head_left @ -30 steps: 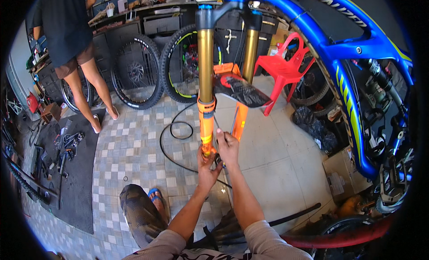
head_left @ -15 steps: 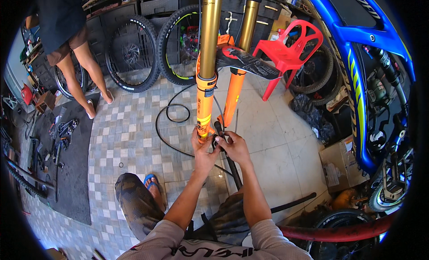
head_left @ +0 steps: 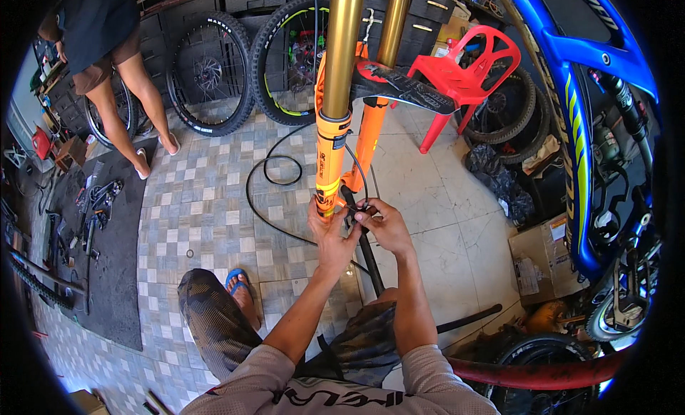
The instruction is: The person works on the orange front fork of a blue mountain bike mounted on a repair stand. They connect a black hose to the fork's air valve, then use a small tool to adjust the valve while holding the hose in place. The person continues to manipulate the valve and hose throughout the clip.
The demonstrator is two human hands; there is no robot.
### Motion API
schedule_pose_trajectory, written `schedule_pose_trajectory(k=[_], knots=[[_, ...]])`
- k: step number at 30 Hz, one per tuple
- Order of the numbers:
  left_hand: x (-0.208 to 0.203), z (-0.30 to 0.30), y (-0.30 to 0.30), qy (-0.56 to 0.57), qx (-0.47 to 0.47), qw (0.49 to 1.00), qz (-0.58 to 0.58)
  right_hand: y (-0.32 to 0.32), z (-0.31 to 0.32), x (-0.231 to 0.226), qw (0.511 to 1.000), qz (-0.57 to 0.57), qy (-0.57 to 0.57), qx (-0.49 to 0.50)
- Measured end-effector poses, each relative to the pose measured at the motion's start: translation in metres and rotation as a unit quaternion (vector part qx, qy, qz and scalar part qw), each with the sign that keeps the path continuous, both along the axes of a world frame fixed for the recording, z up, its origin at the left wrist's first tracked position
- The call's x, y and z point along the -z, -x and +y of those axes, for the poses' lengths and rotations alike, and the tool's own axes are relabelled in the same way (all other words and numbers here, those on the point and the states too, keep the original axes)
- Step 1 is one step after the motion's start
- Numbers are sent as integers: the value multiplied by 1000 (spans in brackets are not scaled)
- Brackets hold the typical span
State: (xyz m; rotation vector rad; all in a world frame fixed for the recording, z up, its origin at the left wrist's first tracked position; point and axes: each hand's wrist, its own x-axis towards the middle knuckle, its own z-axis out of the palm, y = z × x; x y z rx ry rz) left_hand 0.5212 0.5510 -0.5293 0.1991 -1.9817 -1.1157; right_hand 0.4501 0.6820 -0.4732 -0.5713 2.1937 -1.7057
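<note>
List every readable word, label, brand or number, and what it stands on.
Wording withheld; lettering shows on:
Grey shirt: large dark letters, incomplete.
Blue frame: pale letters, cut off.
Black tyre: small white letters.
Nearer orange fork leg: dark marks, too small to read.
Cardboard box: label, too small.

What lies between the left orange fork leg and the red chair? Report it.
In the head view, the right orange leg and a black-and-red mudguard, its tip overlapping the chair in the picture.
</note>
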Motion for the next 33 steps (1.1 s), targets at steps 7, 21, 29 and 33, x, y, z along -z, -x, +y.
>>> schedule_pose_trajectory(k=[7,21,29,33], knots=[[1,-1,2,4,-5,1000,7,2,-5,1,999,-9,35,-11],[13,2,2,-47,-32,998,-36,6,-11,8,999,-24,46,-14],[20,-17,4,-25,6,1000,1,1,-19,7,999,47,-1,-2],[19,-27,3,-59,50,997,11,-4,-27,9,994,107,-2,19]])
